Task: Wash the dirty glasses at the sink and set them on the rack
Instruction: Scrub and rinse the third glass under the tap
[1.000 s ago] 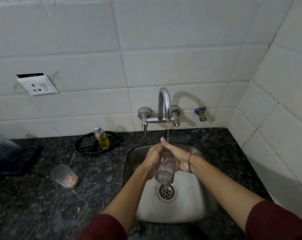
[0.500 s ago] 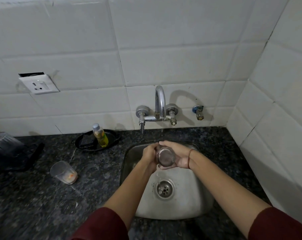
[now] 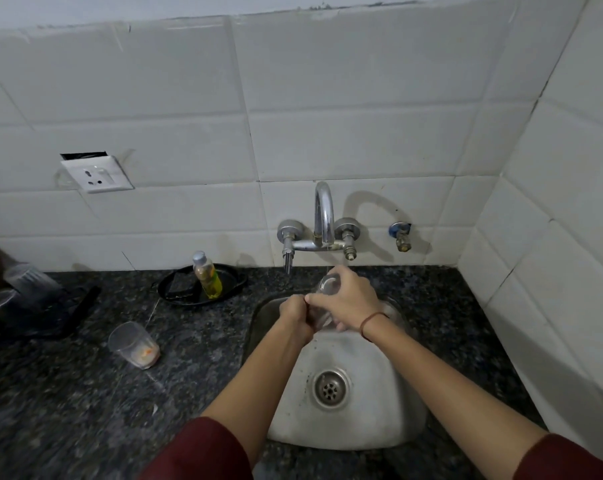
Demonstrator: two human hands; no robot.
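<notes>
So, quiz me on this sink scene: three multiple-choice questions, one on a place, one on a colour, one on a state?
1. Where is the glass with orange residue? A) on the counter left of the sink B) in the sink C) on the black tray
2. What colour is the liquid in the small bottle? A) blue B) yellow C) red
3. How is the glass under the tap held? A) by no hand B) by the left hand and right hand together C) by the right hand alone
Answers: A, it sits on the counter; B, the liquid shows yellow; B, both hands grip it.
</notes>
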